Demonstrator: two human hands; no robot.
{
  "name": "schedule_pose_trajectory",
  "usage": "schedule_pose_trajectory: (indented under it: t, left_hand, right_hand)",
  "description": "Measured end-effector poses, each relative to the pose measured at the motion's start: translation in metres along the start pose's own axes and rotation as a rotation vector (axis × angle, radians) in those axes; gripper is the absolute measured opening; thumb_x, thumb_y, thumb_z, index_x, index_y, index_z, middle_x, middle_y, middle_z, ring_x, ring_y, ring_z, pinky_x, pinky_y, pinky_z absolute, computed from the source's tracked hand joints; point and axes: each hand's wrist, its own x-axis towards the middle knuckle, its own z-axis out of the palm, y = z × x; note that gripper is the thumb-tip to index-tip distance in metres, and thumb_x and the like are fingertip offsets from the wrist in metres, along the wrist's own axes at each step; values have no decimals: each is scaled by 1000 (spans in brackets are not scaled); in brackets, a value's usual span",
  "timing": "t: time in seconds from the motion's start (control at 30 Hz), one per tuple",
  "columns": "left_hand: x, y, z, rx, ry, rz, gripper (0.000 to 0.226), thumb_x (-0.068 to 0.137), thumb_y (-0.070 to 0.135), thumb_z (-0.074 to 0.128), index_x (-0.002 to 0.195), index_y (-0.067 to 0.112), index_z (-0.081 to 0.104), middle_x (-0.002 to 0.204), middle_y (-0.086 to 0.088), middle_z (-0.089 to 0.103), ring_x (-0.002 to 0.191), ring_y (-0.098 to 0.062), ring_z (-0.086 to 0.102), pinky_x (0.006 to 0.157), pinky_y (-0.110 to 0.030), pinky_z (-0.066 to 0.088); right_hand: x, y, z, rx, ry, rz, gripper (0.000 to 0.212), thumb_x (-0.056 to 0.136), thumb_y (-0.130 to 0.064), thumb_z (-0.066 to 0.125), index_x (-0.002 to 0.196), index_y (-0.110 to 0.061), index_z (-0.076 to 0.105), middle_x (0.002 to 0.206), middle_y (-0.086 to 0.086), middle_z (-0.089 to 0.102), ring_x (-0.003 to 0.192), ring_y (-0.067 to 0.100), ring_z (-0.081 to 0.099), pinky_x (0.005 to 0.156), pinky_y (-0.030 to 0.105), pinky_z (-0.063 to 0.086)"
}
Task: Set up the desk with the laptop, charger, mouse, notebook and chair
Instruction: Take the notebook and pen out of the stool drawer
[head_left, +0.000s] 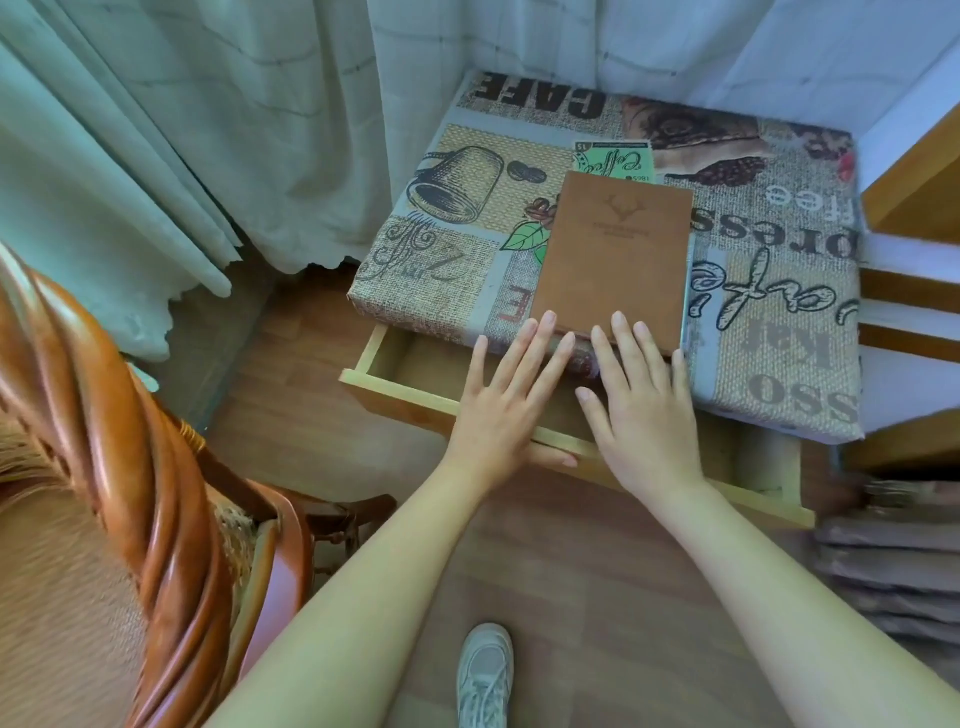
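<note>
Your notebook lies on the table just beyond your flat, empty left hand and right hand; laptop, charger, mouse unseen, chair unplaced.

Open drawer projects from the front of the tabletop, blocking close approach. Chair obstructs the left side. Curtain closes the rear. Floor between is free.

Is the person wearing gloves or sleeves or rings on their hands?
No. The left hand and right hand are bare: no gloves, rings or watch show. Both forearms are uncovered as far as the picture reaches, so no sleeve is visible. Fingernails look short and unpainted.
</note>
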Motion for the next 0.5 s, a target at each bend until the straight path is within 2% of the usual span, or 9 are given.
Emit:
schedule_pose_trajectory:
  t: [0.1, 0.23, 0.3, 0.37, 0.43, 0.5]
  left_hand:
    - [21, 1, -2, 8, 20, 11, 132, 50, 83, 65, 153, 16, 19, 161, -1, 9, 148, -15, 13, 116, -52, 9]
    - [35, -4, 6, -141, 125, 44, 98, 63, 66, 72, 144, 19, 42, 153, 5, 38, 141, -10, 32, 114, -47, 21]
    - [44, -4, 11, -217, 220, 43, 71, 66, 49, 72, 129, 19, 57, 141, 4, 54, 131, -14, 47, 109, -43, 30]
    - [56, -1, 15, -218, 319, 54, 48, 67, 34, 71, 111, 16, 64, 124, 1, 65, 112, -20, 56, 96, -40, 39]
    - [68, 2, 16, -159, 383, 76, 31, 72, 28, 67, 99, 14, 61, 108, -2, 67, 93, -23, 54, 83, -38, 41]
    - [72, 1, 19, -97, 398, 111, 26, 76, 31, 62, 95, 13, 60, 103, -4, 66, 87, -23, 48, 79, -39, 39]
  right_hand:
    - [-1, 1, 2, -31, -4, -5, 61, 94, -43, 35, 148, -17, 23, 157, 7, 20, 144, 25, 18, 113, 52, 18]
    - [-2, 3, 4, -48, -2, -11, 63, 94, -42, 36, 149, -17, 20, 158, 5, 16, 144, 24, 16, 114, 52, 17]
    - [-2, 4, 5, -43, 4, -13, 63, 94, -42, 36, 149, -17, 20, 158, 5, 16, 144, 24, 16, 113, 52, 17]
    - [-2, 5, 6, -41, 8, -13, 62, 94, -42, 36, 149, -17, 21, 158, 5, 17, 144, 24, 17, 113, 51, 17]
    - [-2, 6, 6, -36, 11, -19, 62, 94, -42, 36, 149, -17, 21, 157, 5, 18, 144, 23, 18, 113, 51, 17]
    - [-2, 7, 6, -29, 14, -29, 61, 94, -41, 37, 148, -17, 22, 157, 5, 18, 144, 23, 18, 113, 51, 18]
